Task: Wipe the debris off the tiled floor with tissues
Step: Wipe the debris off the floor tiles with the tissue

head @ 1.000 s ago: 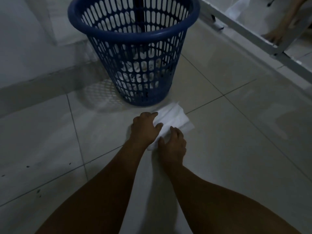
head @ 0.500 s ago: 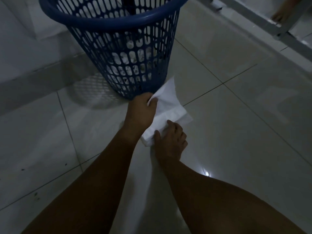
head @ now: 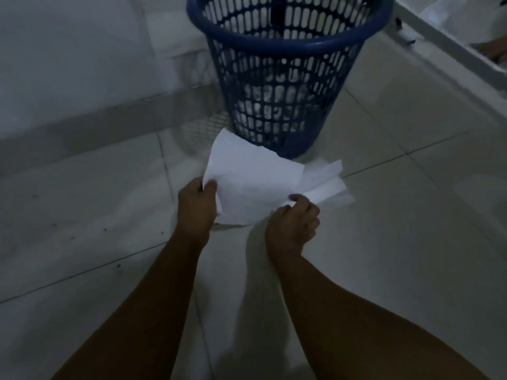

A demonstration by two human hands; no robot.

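Lifting clear of the tiled floor (head: 411, 242), the tissue (head: 255, 185) now hangs spread between both hands, where a second ago it lay flat under them on the tile just in front of the blue basket (head: 285, 78). The left hand (head: 196, 207) pinches the sheet's near left edge between thumb and fingers; the right hand (head: 295, 226) is closed on the lower right corner, where the paper bunches into a loose fold. The hands have also drawn apart, so the sheet is opened out rather than pressed down, and its far edge overlaps the foot of the basket in the view.

That reads as the end of one wiping pass: the sheet is probably being gathered or refolded, either to trap what it picked up or to be dropped into the basket, which already holds pale crumpled paper at the bottom.

The job is not finished, though. Small dark specks (head: 118, 266) dot the tiles to the left, well apart from the tissue, and nothing is touching them. Whether the tissue's underside carries any debris cannot be told from here.
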